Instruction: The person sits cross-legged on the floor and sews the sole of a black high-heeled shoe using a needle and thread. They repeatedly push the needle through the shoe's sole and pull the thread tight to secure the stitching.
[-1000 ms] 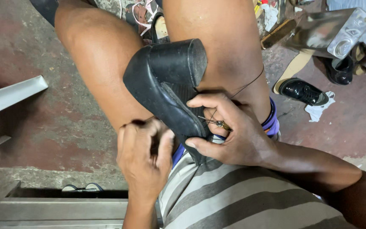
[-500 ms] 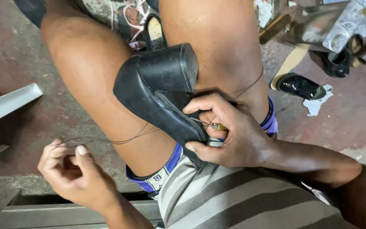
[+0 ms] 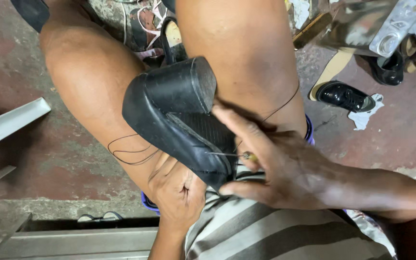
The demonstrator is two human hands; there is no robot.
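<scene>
A glossy black shoe [image 3: 345, 96] lies near the floor's [image 3: 396, 135] right edge beside white paper scrap [image 3: 368, 115]; a grey metal bar [image 3: 10, 123] crosses its left edge.

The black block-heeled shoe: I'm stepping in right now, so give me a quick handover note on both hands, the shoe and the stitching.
Left hand: under the black block-heeled shoe, steadying it on the lap, sole up.
Right hand: on the sole's edge, holding a thin awl or needle against the sole.
Dark thread: loops loose over the left thigh; another strand crosses the right thigh.
Done: thread appears to reach the sole edge.
Left: how much of the seam remains can't be told.
</scene>
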